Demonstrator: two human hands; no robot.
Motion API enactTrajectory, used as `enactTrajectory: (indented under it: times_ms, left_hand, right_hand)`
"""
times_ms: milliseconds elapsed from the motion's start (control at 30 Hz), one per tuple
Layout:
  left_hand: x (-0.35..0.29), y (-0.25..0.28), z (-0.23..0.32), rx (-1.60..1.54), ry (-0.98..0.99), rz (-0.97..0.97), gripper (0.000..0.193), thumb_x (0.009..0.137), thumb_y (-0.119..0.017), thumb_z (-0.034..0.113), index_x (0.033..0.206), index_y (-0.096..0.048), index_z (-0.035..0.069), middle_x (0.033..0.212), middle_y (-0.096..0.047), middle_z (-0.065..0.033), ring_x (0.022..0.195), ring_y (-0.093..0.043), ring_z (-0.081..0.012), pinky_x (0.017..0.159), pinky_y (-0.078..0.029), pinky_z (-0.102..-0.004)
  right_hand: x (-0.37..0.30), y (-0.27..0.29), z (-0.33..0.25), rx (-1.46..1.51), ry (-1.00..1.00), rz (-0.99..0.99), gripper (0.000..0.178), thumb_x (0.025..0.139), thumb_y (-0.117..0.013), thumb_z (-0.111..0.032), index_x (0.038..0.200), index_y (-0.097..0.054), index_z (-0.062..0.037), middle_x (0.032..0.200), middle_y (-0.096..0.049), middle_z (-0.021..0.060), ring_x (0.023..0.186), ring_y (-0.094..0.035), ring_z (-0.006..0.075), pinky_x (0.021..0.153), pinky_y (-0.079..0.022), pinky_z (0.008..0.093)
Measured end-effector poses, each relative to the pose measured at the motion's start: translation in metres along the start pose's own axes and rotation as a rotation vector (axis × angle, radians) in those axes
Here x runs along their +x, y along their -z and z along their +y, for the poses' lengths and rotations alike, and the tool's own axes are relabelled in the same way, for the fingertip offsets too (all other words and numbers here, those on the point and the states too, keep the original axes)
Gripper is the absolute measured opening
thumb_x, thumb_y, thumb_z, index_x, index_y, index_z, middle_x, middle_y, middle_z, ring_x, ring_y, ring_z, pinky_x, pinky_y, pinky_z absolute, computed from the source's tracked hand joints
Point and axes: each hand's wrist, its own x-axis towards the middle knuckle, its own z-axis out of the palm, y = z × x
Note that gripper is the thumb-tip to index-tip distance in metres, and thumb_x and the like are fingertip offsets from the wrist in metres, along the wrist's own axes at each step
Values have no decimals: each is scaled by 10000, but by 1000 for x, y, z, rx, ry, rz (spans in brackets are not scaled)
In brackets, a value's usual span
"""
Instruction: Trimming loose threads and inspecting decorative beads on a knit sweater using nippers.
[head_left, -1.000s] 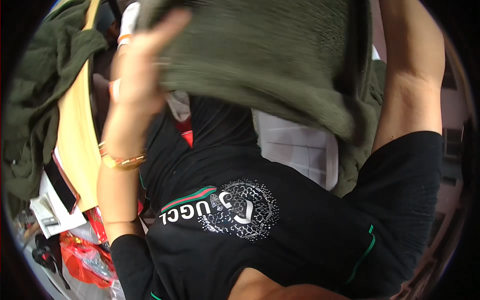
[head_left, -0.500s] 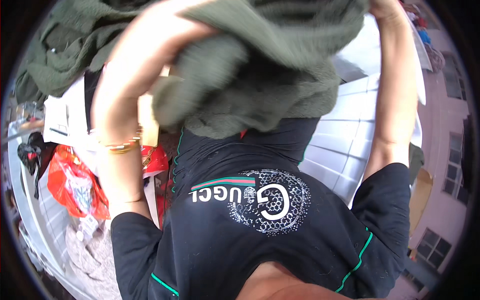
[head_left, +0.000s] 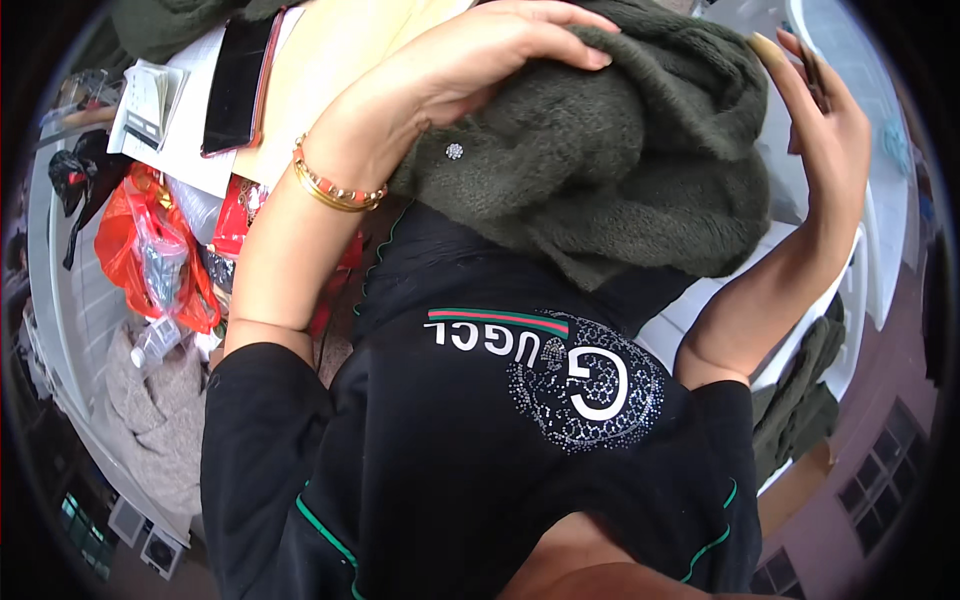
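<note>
A dark green fuzzy knit garment [head_left: 600, 150] lies bunched over my lap, with a small sparkling round ornament [head_left: 454, 151] on its left part. My left hand [head_left: 500, 50] grips its upper edge, thumb and fingers closed over the fabric. To the right of the garment, my right hand [head_left: 825, 110] is raised with the thumb side close to the cloth. Between its fingers is a slim dark tool [head_left: 818, 80], whose kind I cannot make out. A beaded bracelet and gold bangle [head_left: 340, 192] circle my left wrist.
A dark phone [head_left: 240, 85] rests on papers at the left, beside a yellowish sheet [head_left: 335, 60]. Below are a red plastic bag [head_left: 120, 240], a clear bottle [head_left: 155, 342] and beige cloth [head_left: 150, 410]. More green garments [head_left: 800, 400] hang at right, by a white plastic surface.
The garment has come down from a blurred, lifted swing and settled across my lap. My right hand has left the fabric; my left hand has shifted right along it.
</note>
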Motion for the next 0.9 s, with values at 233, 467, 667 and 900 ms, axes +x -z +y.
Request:
enactTrajectory:
  times_ms: [233, 467, 667, 900]
  left_hand:
    - [14, 15, 3, -32, -110, -243, 399, 940, -618, 74, 1315, -541, -40, 1168, -646, -82, 1040, -590, -119, 898, -476, -238]
    - [-16, 46, 3, 761, -199, -61, 591, 760, -832, 331, 1204, -653, -15, 967, -693, -85, 951, -616, -165, 889, -474, -305]
    - [-30, 50, 0, 301, -62, 16, 346, 860, -769, 89, 1166, -649, -20, 932, -659, 27, 832, -577, -4, 784, -461, -153]
    - [-23, 39, -11, 45, -140, 85, 228, 956, -669, 137, 1133, -667, -6, 956, -687, 24, 876, -615, -21, 784, -484, -176]
  right_hand:
    - [-10, -57, -8, 770, 139, -403, 343, 887, -716, -128, 1175, -666, 50, 994, -721, 58, 826, -656, 87, 737, -519, 238]
    - [-13, -29, 53, 920, -109, -110, 161, 895, -701, -46, 1034, -717, 35, 931, -705, 38, 840, -640, 102, 808, -486, 234]
    - [-12, -27, 80, 837, -153, -20, 159, 880, -743, -73, 1018, -728, 4, 908, -702, 19, 829, -629, 88, 793, -476, 231]
    - [-10, -33, 53, 704, -253, -101, 112, 887, -726, -68, 970, -727, 7, 880, -666, -27, 770, -571, 49, 713, -431, 199]
